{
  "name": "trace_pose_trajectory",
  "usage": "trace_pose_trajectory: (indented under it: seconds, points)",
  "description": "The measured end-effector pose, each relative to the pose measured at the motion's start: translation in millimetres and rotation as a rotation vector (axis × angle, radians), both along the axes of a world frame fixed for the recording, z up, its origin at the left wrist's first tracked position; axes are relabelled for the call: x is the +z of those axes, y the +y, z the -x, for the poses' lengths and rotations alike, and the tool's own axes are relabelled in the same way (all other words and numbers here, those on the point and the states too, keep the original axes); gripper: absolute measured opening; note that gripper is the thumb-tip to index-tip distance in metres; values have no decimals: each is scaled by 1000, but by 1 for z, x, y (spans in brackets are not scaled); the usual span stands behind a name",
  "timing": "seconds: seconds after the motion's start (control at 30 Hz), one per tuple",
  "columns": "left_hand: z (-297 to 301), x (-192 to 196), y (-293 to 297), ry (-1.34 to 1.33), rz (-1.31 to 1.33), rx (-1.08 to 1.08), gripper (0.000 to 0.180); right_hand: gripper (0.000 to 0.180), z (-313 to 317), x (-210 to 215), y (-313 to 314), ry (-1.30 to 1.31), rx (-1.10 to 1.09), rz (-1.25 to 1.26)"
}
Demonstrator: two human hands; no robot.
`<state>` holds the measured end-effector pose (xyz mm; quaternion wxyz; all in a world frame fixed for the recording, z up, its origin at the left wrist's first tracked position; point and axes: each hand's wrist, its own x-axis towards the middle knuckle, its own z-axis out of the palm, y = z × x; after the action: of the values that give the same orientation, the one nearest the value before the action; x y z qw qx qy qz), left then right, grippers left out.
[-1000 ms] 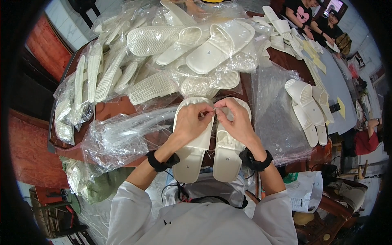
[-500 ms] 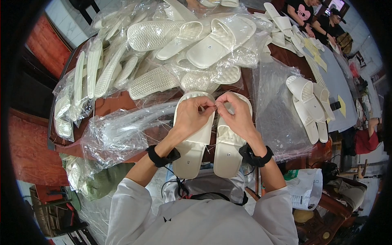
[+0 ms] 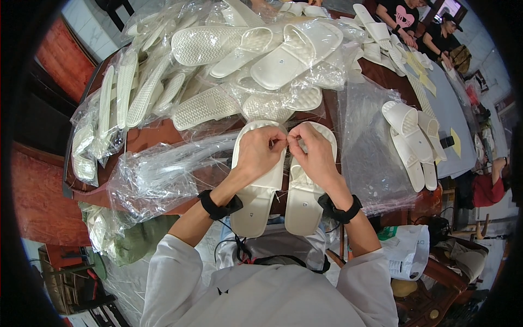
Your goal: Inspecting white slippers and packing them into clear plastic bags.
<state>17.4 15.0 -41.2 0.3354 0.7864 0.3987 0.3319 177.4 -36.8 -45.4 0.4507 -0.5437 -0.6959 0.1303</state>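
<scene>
Both forearms come up from the lower edge, bare below pushed-up white sleeves, and converge toward the middle, each with 1 black band around the wrist. The left hand [image 3: 260, 152] lies palm down with its knuckles up, fingers curled and its thumb and forefinger pressed together at the tips. The right hand [image 3: 315, 154] mirrors it, also back up, its fingertips [image 3: 294, 139] pinched and meeting those of the left hand so that the 2 hands touch at the fingertips, with the wrists well apart behind them.
</scene>
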Motion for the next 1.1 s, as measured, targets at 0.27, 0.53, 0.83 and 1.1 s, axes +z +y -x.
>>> trace_pose_trajectory:
  seconds: [0.27, 0.53, 0.83, 1.1]
  points:
    - [-1, 3, 7, 55, -4, -37, 15, 17, 2, 5, -8, -1, -121, -241]
    - [10, 6, 20, 129, 85, -53, 18, 22, 23, 5, -93, -57, -135, -2]
    - [18, 18, 13, 190, 36, -64, 20, 17, 52, -29, -111, -264, -204, -12]
    - [47, 27, -5, -23, -161, 5, 15, 12, 46, -20, -131, -215, -185, 18]
